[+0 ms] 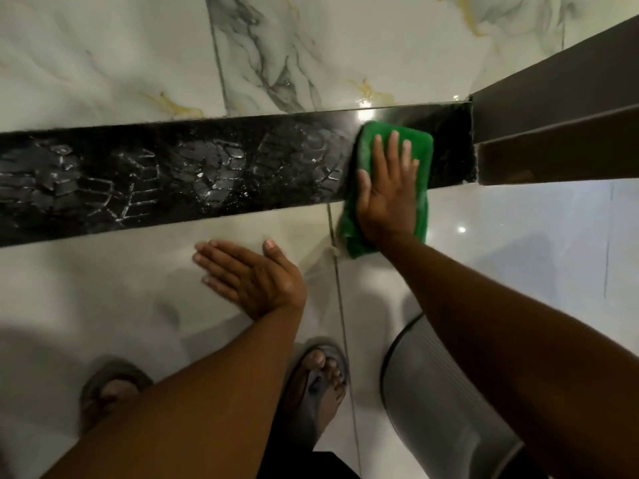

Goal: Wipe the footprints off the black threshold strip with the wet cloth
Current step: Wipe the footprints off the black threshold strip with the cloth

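Observation:
A black threshold strip [103,216] runs across the floor from left to right. Pale shoe-tread footprints [214,171] cover its left and middle parts. A folded green cloth [420,146] lies across the strip's right end, next to the door frame. My right hand [387,188] presses flat on the cloth, fingers spread. The strip between the cloth and the frame looks glossy and free of prints. My left hand [249,274] rests flat and open on the white tile just in front of the strip, holding nothing.
A brown door frame [553,108] stands at the strip's right end. Marble-patterned tiles [121,63] lie beyond the strip, plain white tiles in front. A grey ribbed bin [432,392] sits by my right arm. My sandalled feet [318,382] are at the bottom.

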